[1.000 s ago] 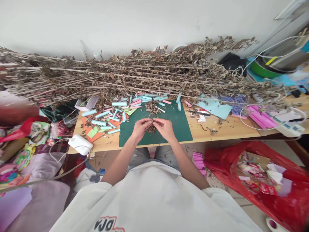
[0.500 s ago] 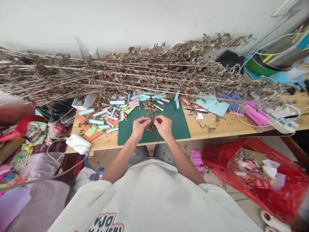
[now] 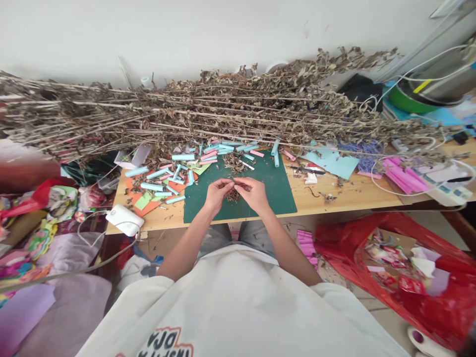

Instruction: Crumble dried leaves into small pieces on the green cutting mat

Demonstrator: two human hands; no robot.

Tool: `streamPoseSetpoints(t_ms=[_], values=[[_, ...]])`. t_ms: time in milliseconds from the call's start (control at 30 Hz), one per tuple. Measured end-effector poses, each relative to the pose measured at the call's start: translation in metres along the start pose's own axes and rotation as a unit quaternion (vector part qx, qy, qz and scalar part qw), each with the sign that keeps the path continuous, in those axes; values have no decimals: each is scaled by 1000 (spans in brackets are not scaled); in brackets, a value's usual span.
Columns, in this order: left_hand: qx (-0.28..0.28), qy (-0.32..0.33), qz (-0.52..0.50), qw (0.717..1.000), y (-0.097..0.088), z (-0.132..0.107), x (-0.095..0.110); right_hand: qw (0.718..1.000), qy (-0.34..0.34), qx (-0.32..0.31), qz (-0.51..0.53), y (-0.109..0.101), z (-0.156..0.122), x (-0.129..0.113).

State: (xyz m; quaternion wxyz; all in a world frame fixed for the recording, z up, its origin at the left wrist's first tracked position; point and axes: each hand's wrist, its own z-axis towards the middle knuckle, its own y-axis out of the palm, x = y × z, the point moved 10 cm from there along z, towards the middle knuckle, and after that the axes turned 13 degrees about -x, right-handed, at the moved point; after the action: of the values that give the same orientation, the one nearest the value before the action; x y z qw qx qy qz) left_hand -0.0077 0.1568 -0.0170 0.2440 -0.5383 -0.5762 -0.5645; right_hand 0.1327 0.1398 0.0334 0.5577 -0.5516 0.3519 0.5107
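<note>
My left hand (image 3: 218, 192) and my right hand (image 3: 254, 193) meet at the fingertips above the green cutting mat (image 3: 277, 191). Both are closed in a pinch, thumbs against fingers; whatever sits between them is too small to make out. Right beneath the fingers lies a small heap of crumbled dried leaves (image 3: 232, 196), partly covered by the hands. Farther back on the mat is another clump of dried leaves (image 3: 231, 161), with a thin white paper roll (image 3: 247, 165) beside it. Blue paper rolls (image 3: 151, 187) and pink paper rolls (image 3: 208, 155) are scattered left of and behind the hands.
A long bundle of dried stalks (image 3: 208, 114) spans the table's back. At the left front corner sits a white power adapter (image 3: 124, 220) with its cable. To the right are light blue paper (image 3: 336, 162), a pen (image 3: 311, 171) and a red bag (image 3: 336, 243) below the table.
My hands have come together; the fingertips, apart over the heap before, now touch. The whole view has shifted slightly.
</note>
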Motion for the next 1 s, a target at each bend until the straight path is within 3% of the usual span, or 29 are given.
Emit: streamPoseSetpoints(t_ms=[200, 467, 533, 700, 767, 833, 933, 1000], values=[[-27, 5, -7, 1000, 6, -1, 2, 998, 11, 25, -57, -4, -2, 2], [-14, 39, 116, 992, -1, 1, 8, 991, -17, 25, -131, 3, -5, -9], [-1, 70, 190, 979, 2, -2, 17, 987, -12, 40, -153, 5, -4, -7], [-7, 179, 362, 915, 26, -15, 47, 974, 21, 75, -212, 0, -3, 4], [-1, 173, 353, 920, 24, -14, 46, 972, 17, 77, -222, -4, -2, 4], [10, 130, 300, 945, 15, -8, 38, 974, 6, 71, -214, -8, -3, 1], [5, 50, 154, 987, 4, 1, 18, 983, 2, 71, -169, -15, -4, -3], [-3, 17, 66, 998, 3, 3, 8, 991, 4, 63, -117, -15, -5, -4]])
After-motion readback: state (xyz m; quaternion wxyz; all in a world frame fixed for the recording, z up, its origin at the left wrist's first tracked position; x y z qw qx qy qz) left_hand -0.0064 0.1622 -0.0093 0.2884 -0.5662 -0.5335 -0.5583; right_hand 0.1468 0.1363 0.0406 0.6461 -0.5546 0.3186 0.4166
